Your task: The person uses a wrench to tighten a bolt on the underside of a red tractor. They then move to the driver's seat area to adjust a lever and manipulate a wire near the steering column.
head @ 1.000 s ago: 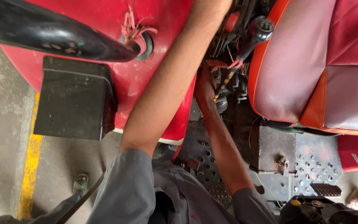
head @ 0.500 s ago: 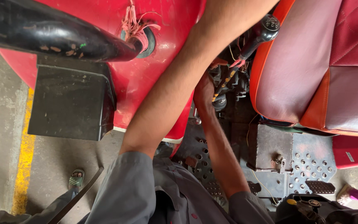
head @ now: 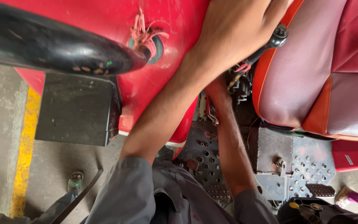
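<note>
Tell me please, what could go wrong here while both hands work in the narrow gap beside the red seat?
1. The right hand is deep among the wires and connectors; it is mostly hidden, so a finger might get pinched or scratched.
2. The left hand is close to the black lever; a bump could perhaps move it.
3. Frayed wires hang from the hole in the red body panel; the left forearm might snag them.

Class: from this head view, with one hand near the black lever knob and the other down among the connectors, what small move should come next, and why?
Probably ease the left hand aside. It covers most of the gap between the red body panel and the seat, hiding the right hand beside the wire connectors under the black lever knob.
</note>
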The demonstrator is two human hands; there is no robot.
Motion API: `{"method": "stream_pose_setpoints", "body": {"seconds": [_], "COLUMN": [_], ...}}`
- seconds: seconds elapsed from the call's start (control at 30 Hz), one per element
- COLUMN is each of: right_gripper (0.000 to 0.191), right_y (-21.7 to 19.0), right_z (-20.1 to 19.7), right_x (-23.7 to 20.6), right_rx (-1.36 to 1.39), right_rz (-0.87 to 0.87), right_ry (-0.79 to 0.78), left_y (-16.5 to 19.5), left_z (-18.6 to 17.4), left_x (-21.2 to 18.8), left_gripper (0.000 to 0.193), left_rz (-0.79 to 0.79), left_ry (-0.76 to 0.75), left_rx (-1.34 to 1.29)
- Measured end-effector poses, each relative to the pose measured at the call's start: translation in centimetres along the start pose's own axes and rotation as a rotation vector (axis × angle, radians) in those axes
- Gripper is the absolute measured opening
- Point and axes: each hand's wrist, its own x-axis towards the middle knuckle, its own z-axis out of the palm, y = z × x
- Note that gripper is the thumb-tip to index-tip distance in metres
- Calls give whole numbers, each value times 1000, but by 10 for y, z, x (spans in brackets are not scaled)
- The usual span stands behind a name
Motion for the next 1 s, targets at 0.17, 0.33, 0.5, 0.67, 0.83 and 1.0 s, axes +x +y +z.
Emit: {"method": "stream_pose_setpoints", "body": {"seconds": [0.17, 0.33, 0.5, 0.67, 0.83, 1.0], "right_gripper": [56, 55, 54, 52, 51, 50], "right_y": [-1, -7, -3, 1, 3, 0], "right_z": [24, 36, 35, 30, 7, 13], "right_x": [-10, -17, -20, -14, -5, -10], "right_rx": [68, 93, 105, 135, 334, 269], "right_rz": [139, 171, 187, 177, 142, 173], "right_ry": [144, 178, 171, 162, 209, 218], "left_y": [22, 25, 24, 23, 23, 21], "left_z": [-33, -38, -36, -35, -34, -32], "left_x": [-15, -17, -17, -17, -18, -21], "left_gripper": [18, 15, 14, 14, 16, 17], "left_rz": [115, 61, 59, 77, 142, 142], "left_ry": [-58, -145, -151, -166, -104, -117], "left_rx": [-137, -117, -106, -93, -75, -52]}}
